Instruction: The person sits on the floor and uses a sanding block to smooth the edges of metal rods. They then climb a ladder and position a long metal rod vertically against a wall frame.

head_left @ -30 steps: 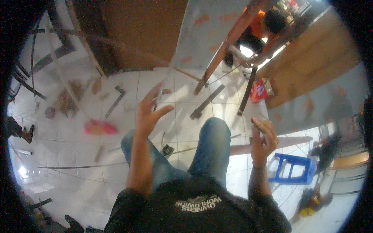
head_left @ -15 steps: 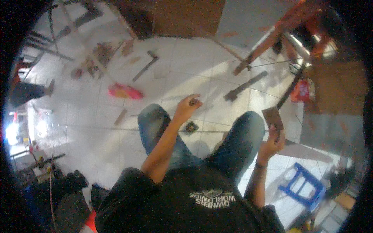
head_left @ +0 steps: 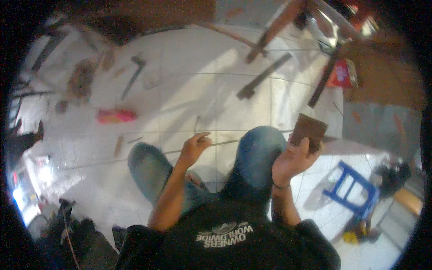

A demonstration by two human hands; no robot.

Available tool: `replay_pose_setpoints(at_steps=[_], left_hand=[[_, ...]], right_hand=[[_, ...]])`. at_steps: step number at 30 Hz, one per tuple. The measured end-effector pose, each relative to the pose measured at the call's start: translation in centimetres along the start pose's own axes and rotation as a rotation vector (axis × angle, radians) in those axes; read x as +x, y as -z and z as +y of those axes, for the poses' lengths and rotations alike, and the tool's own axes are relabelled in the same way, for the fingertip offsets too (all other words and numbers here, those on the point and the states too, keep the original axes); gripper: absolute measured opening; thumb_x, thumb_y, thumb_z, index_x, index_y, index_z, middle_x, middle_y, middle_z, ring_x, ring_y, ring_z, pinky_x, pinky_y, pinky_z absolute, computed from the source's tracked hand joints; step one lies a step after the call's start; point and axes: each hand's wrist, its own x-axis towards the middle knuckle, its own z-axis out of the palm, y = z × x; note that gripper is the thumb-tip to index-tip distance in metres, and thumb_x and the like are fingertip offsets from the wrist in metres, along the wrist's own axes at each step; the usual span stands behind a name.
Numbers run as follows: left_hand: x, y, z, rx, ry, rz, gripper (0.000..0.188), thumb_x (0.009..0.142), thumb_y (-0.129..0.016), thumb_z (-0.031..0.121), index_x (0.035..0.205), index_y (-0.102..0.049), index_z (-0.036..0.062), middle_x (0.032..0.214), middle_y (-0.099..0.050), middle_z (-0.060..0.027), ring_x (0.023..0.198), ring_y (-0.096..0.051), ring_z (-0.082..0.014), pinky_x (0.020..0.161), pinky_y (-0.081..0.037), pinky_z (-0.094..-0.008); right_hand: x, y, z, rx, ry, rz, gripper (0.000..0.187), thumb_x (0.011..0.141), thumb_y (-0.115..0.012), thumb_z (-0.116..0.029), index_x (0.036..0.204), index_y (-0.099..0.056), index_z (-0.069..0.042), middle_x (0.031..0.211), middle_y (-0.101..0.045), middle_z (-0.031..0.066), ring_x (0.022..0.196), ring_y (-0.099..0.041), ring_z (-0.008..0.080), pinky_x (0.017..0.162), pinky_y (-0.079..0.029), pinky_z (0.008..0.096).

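My right hand (head_left: 291, 160) is raised beside my right knee and grips a small flat brown square piece (head_left: 308, 129), held upright by its lower edge. My left hand (head_left: 194, 146) hangs between my knees with the fingers loosely curled and nothing visible in them, just above a thin line or rod (head_left: 216, 143) that runs across the view. Both knees in blue jeans (head_left: 256, 153) sit below the hands. The picture is blurred.
White tiled floor (head_left: 189, 76) below. On it lie a pink object (head_left: 116, 115), a hammer-like tool (head_left: 134, 74), dark metal bars (head_left: 263, 76) and a reddish wooden leg (head_left: 274, 27). A blue stool frame (head_left: 351, 189) stands at the right; clutter lines the left edge.
My left hand has dropped from a raised, spread position to a loose curl between my knees. My right hand has lifted the brown piece slightly. The view has tilted and shifted.
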Motion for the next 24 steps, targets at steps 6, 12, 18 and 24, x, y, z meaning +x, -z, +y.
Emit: replay_pose_setpoints(at_steps=[6, 12, 18, 24], left_hand=[[1.3, -1.8, -0.4, 0.061, 0.172, -0.126, 0.036, 0.088, -0.066, 0.023, 0.120, -0.063, 0.0060, 0.097, -0.068, -0.0105, 0.087, -0.063, -0.0173, 0.084, -0.049, -0.0307], [2.3, -6.0, 0.9, 0.232, 0.120, -0.393, 0.036, 0.086, -0.068, 0.023, 0.119, -0.064, 0.0072, 0.094, -0.068, -0.0093, 0.086, -0.062, -0.0177, 0.083, -0.048, -0.0310], [1.4, -9.8, 1.0, 0.236, 0.027, -0.583, 0.037, 0.087, -0.068, 0.026, 0.120, -0.064, 0.0097, 0.099, -0.069, -0.0124, 0.094, -0.064, -0.0215, 0.087, -0.048, -0.0328], [0.1, -12.7, 1.1, 0.238, -0.002, -0.765, 0.040, 0.088, -0.067, 0.026, 0.124, -0.061, 0.0092, 0.102, -0.068, -0.0132, 0.094, -0.064, -0.0226, 0.087, -0.049, -0.0335]], right_hand=[[-1.3, 4.2, -4.6, -0.009, 0.122, 0.197, 0.054, 0.086, -0.063, -0.018, 0.129, -0.034, -0.003, 0.102, -0.056, 0.0123, 0.084, -0.059, 0.0221, 0.065, -0.052, 0.0278], [-4.5, 9.3, -8.2, -0.081, 0.254, 0.486, 0.063, 0.082, -0.069, -0.020, 0.131, -0.034, -0.004, 0.104, -0.056, 0.0145, 0.084, -0.059, 0.0236, 0.061, -0.054, 0.0316], [-8.3, 11.9, -10.9, -0.001, 0.377, 0.495, 0.033, 0.092, -0.056, -0.012, 0.121, -0.048, 0.000, 0.102, -0.057, 0.0114, 0.079, -0.051, 0.0164, 0.063, -0.044, 0.0285], [-12.3, 14.5, -11.8, -0.047, 0.354, 0.641, 0.052, 0.087, -0.061, -0.013, 0.133, -0.037, -0.004, 0.110, -0.054, 0.0146, 0.084, -0.055, 0.0222, 0.061, -0.049, 0.0312]])
